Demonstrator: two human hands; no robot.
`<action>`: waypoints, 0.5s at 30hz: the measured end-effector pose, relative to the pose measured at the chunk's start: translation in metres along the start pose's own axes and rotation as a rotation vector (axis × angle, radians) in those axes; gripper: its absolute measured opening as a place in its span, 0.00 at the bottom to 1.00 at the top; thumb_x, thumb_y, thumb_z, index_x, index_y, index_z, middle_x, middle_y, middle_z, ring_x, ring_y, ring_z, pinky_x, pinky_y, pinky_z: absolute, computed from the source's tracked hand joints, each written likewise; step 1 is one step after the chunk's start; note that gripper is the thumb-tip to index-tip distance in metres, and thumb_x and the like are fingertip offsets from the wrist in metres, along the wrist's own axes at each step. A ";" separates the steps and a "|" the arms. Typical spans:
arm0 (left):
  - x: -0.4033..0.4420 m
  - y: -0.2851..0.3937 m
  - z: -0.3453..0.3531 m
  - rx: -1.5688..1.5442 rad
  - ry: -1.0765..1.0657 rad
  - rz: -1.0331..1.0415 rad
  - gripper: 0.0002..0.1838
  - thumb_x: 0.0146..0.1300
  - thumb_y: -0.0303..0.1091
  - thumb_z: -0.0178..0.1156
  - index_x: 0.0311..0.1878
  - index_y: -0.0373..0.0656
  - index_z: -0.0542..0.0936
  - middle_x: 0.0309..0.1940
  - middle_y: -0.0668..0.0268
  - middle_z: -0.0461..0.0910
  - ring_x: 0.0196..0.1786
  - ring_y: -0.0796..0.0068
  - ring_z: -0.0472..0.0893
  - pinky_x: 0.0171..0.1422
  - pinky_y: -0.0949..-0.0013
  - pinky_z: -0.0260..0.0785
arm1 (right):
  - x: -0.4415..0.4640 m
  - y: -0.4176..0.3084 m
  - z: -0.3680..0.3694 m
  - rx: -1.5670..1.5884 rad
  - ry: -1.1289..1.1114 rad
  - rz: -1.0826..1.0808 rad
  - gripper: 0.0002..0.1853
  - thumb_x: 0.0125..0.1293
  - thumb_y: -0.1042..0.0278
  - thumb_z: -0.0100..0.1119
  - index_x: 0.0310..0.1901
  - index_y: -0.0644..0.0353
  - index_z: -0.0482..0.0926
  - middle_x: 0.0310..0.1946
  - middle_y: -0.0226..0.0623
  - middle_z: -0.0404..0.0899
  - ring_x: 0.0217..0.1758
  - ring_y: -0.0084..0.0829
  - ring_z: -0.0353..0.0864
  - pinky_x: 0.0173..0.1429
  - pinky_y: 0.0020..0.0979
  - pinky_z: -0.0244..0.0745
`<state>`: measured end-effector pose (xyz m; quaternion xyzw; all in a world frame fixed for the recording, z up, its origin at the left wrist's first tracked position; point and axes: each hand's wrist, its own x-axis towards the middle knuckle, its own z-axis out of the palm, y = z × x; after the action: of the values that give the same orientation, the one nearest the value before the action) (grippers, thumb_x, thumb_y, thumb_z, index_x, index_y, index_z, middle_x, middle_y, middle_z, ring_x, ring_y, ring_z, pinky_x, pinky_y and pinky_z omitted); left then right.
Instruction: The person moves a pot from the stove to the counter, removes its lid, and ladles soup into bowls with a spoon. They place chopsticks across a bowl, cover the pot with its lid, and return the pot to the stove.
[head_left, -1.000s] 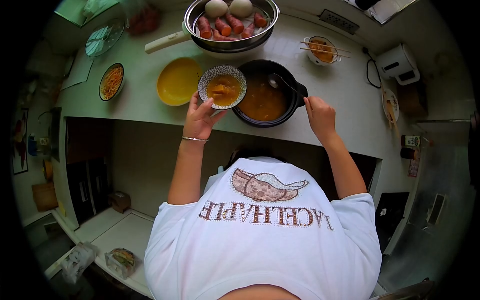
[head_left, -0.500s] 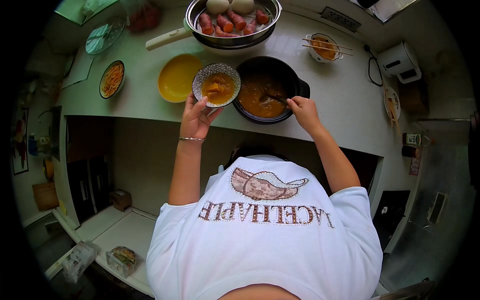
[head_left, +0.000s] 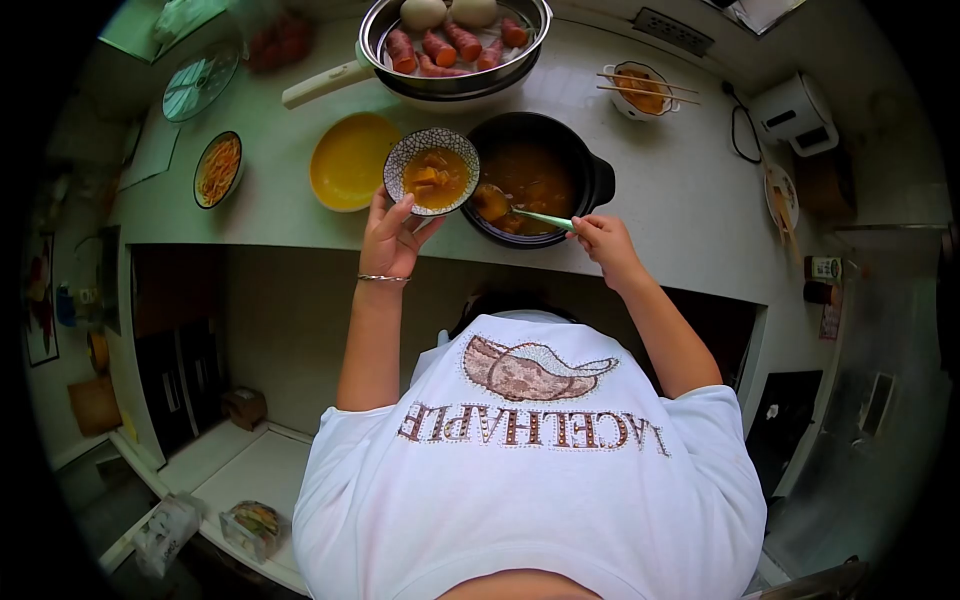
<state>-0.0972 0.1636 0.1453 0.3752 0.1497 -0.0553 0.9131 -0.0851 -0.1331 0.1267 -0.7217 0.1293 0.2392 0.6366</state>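
two hands grip closely: the left hand (head_left: 392, 240) holds a round, crackle-patterned bowl (head_left: 397, 167) by the round black pot's (head_left: 572, 150) left rim, while the right hand (head_left: 608, 245) pinches a slim, green-handled ladle (head_left: 545, 218) running left and slightly far, its scoop (head_left: 491, 202) nearest the bowl.

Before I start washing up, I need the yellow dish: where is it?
In the head view, the yellow dish sits left of centre on the counter, between the patterned bowl in the left hand and the bowl of orange shreds further left.
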 end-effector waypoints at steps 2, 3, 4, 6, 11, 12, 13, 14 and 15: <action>0.001 0.000 0.002 0.009 0.000 0.000 0.28 0.55 0.27 0.57 0.58 0.46 0.58 0.52 0.59 0.67 0.53 0.62 0.71 0.53 0.55 0.71 | -0.002 0.001 -0.003 0.044 -0.005 0.038 0.13 0.63 0.62 0.52 0.27 0.63 0.76 0.13 0.21 0.60 0.14 0.13 0.53 0.18 0.18 0.46; 0.002 0.000 0.002 0.011 -0.002 -0.002 0.28 0.55 0.27 0.57 0.58 0.46 0.58 0.52 0.59 0.67 0.53 0.62 0.71 0.53 0.55 0.71 | -0.003 0.003 -0.004 0.101 -0.010 0.054 0.13 0.63 0.62 0.52 0.26 0.63 0.77 0.13 0.20 0.61 0.14 0.13 0.53 0.18 0.18 0.47; 0.002 0.000 0.002 0.001 -0.007 -0.006 0.26 0.57 0.26 0.54 0.58 0.47 0.59 0.52 0.60 0.68 0.53 0.62 0.72 0.53 0.55 0.72 | -0.004 0.004 -0.006 0.157 -0.016 0.070 0.14 0.62 0.63 0.52 0.26 0.63 0.77 0.13 0.20 0.61 0.15 0.13 0.54 0.18 0.18 0.47; 0.004 0.000 0.004 -0.006 -0.015 -0.012 0.24 0.59 0.25 0.51 0.58 0.47 0.60 0.52 0.61 0.69 0.53 0.62 0.73 0.53 0.55 0.72 | -0.004 0.003 -0.012 0.166 -0.004 0.060 0.14 0.62 0.62 0.52 0.26 0.63 0.77 0.13 0.20 0.61 0.15 0.13 0.53 0.18 0.18 0.47; 0.008 -0.004 0.007 0.011 -0.043 -0.013 0.27 0.55 0.27 0.56 0.58 0.46 0.58 0.52 0.60 0.67 0.54 0.62 0.71 0.54 0.54 0.71 | -0.006 -0.007 -0.030 0.157 0.050 0.028 0.13 0.62 0.62 0.52 0.26 0.63 0.77 0.13 0.19 0.60 0.15 0.13 0.52 0.19 0.18 0.46; 0.008 -0.004 0.008 0.012 -0.045 -0.014 0.27 0.55 0.27 0.56 0.58 0.46 0.58 0.52 0.60 0.67 0.54 0.62 0.71 0.54 0.54 0.71 | -0.008 -0.013 -0.034 0.141 0.074 0.020 0.13 0.62 0.62 0.53 0.26 0.63 0.77 0.13 0.19 0.60 0.14 0.13 0.52 0.19 0.18 0.47; 0.009 -0.006 0.008 0.015 -0.047 -0.015 0.28 0.55 0.26 0.57 0.58 0.47 0.58 0.52 0.60 0.66 0.54 0.62 0.71 0.54 0.54 0.70 | -0.010 -0.019 -0.039 0.124 0.097 0.012 0.13 0.62 0.62 0.53 0.27 0.63 0.77 0.13 0.19 0.60 0.14 0.13 0.52 0.19 0.18 0.47; 0.009 -0.006 0.008 0.018 -0.050 -0.016 0.28 0.55 0.26 0.57 0.58 0.47 0.57 0.53 0.60 0.66 0.54 0.61 0.70 0.54 0.53 0.70 | -0.013 -0.027 -0.043 0.125 0.098 0.010 0.13 0.62 0.62 0.53 0.27 0.63 0.77 0.13 0.19 0.60 0.14 0.13 0.52 0.19 0.18 0.47; 0.010 -0.008 0.008 0.018 -0.051 -0.016 0.28 0.55 0.26 0.57 0.58 0.47 0.57 0.53 0.60 0.66 0.54 0.61 0.70 0.54 0.53 0.70 | -0.016 -0.034 -0.049 0.126 0.105 -0.007 0.13 0.62 0.62 0.53 0.26 0.64 0.76 0.13 0.19 0.60 0.14 0.12 0.52 0.18 0.18 0.46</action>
<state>-0.0871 0.1526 0.1424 0.3808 0.1289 -0.0736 0.9126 -0.0729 -0.1775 0.1680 -0.6922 0.1749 0.1899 0.6740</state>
